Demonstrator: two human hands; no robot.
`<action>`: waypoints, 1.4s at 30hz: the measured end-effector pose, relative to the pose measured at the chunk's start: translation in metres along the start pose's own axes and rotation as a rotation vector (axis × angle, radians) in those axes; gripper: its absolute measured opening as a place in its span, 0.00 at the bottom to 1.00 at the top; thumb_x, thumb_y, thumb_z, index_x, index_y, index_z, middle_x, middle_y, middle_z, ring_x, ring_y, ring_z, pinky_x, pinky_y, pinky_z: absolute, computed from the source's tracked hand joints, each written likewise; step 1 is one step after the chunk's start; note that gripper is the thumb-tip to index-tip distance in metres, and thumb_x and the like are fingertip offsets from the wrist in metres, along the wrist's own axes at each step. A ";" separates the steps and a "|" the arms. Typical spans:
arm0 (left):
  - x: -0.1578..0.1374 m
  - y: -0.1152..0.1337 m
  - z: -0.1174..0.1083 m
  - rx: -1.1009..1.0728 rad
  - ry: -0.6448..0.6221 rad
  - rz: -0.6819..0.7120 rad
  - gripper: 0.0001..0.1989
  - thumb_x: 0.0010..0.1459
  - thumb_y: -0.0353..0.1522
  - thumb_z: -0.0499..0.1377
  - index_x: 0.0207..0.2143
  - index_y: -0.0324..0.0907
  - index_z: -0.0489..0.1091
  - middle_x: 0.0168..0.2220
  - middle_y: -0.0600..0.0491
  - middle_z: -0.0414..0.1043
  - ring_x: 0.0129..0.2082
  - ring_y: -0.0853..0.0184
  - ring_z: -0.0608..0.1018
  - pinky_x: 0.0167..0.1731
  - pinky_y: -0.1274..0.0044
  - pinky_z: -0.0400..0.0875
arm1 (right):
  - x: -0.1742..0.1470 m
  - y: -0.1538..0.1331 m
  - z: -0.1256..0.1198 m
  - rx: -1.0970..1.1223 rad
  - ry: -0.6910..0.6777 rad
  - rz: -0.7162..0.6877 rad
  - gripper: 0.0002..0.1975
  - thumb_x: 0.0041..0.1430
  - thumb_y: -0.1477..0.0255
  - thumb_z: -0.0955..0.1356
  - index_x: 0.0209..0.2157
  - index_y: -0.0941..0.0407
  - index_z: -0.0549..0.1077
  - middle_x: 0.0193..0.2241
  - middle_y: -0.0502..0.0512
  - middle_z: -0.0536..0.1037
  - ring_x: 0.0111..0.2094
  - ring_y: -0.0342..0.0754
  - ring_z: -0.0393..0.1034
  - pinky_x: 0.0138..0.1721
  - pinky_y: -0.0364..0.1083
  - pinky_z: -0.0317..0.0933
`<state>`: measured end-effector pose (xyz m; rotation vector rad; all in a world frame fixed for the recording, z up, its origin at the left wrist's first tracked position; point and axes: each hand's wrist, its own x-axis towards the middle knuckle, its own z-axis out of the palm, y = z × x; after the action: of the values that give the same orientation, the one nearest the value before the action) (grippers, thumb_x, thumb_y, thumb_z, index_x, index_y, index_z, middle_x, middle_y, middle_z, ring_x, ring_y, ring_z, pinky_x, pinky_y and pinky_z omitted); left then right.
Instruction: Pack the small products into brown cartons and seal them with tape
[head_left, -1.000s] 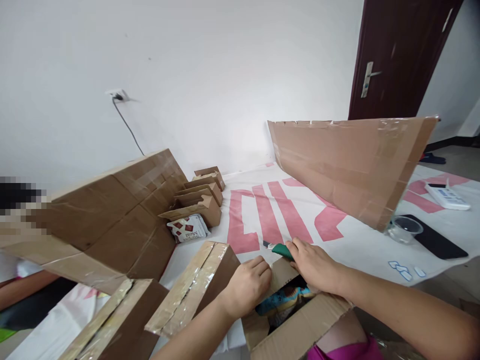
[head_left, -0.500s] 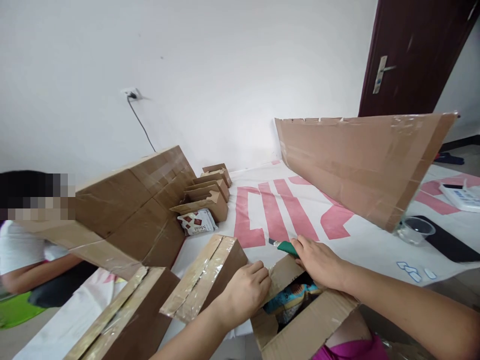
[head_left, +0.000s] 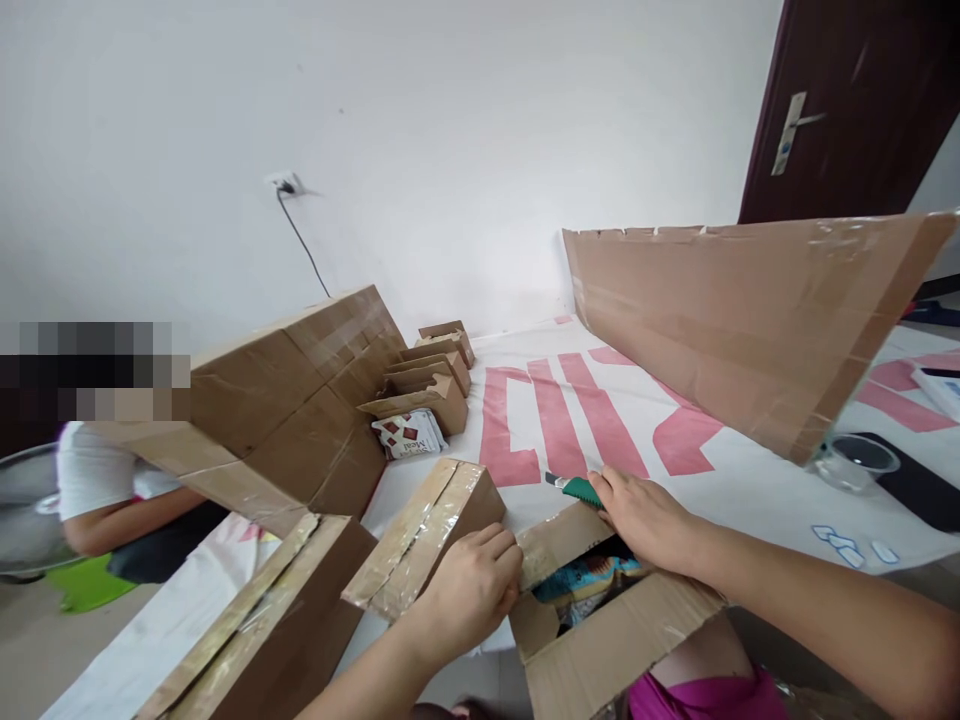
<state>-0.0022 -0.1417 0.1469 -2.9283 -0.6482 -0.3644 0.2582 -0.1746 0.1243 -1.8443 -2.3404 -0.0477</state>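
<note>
Open carton (head_left: 622, 640) at edge of table (head_left: 735, 520), above knee (head_left: 705, 655). Right hand (head_left: 649, 515) grips green cutter (head_left: 581, 490), blade (head_left: 553, 480) exposed; left hand (head_left: 480, 570) pinches flap (head_left: 562, 545). Carton slip could swing blade into left hand.

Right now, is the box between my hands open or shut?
Open: the box has its top parted, with blue printed packaging showing inside.

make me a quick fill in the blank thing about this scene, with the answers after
The right hand holds a cutter with a ____ handle.
The left hand is curled at a flap of an open box made of ____.
A cord is plugged into a socket on the ____.

Missing words: green; cardboard; wall
</note>
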 end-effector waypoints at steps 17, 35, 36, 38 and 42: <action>0.042 -0.009 -0.007 -0.532 -0.058 -0.317 0.07 0.57 0.24 0.50 0.33 0.43 0.65 0.30 0.54 0.73 0.31 0.67 0.74 0.32 0.77 0.66 | -0.024 0.029 -0.028 0.353 0.092 -0.109 0.20 0.62 0.72 0.63 0.56 0.53 0.67 0.49 0.59 0.74 0.47 0.51 0.72 0.46 0.49 0.67; 0.031 -0.002 0.015 -0.886 0.111 -0.606 0.10 0.51 0.24 0.49 0.32 0.42 0.68 0.29 0.54 0.70 0.30 0.69 0.70 0.32 0.77 0.65 | -0.032 -0.002 -0.050 0.390 -0.103 -0.307 0.20 0.63 0.68 0.64 0.56 0.46 0.69 0.39 0.54 0.75 0.35 0.48 0.72 0.37 0.45 0.64; 0.029 -0.002 0.016 -0.907 0.111 -0.616 0.09 0.52 0.24 0.50 0.31 0.42 0.67 0.28 0.55 0.68 0.30 0.69 0.70 0.31 0.77 0.64 | -0.034 -0.003 -0.048 0.381 -0.103 -0.288 0.20 0.63 0.68 0.64 0.57 0.46 0.68 0.39 0.54 0.75 0.35 0.48 0.72 0.36 0.45 0.64; 0.026 0.000 0.016 -0.948 0.110 -0.633 0.07 0.52 0.26 0.50 0.30 0.42 0.66 0.26 0.57 0.65 0.28 0.70 0.68 0.29 0.79 0.63 | -0.036 -0.004 -0.044 0.373 -0.092 -0.268 0.20 0.64 0.68 0.63 0.57 0.46 0.68 0.39 0.55 0.75 0.36 0.48 0.72 0.37 0.46 0.65; 0.019 0.001 0.019 -1.011 0.101 -0.648 0.05 0.53 0.26 0.49 0.29 0.42 0.63 0.23 0.59 0.60 0.24 0.71 0.64 0.25 0.80 0.60 | -0.040 -0.004 -0.037 0.343 -0.034 -0.277 0.21 0.63 0.71 0.63 0.57 0.48 0.68 0.42 0.57 0.74 0.38 0.50 0.71 0.39 0.48 0.65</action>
<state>0.0190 -0.1319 0.1338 -3.3956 -1.8492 -1.1931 0.2672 -0.2190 0.1551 -1.3678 -2.4247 0.3329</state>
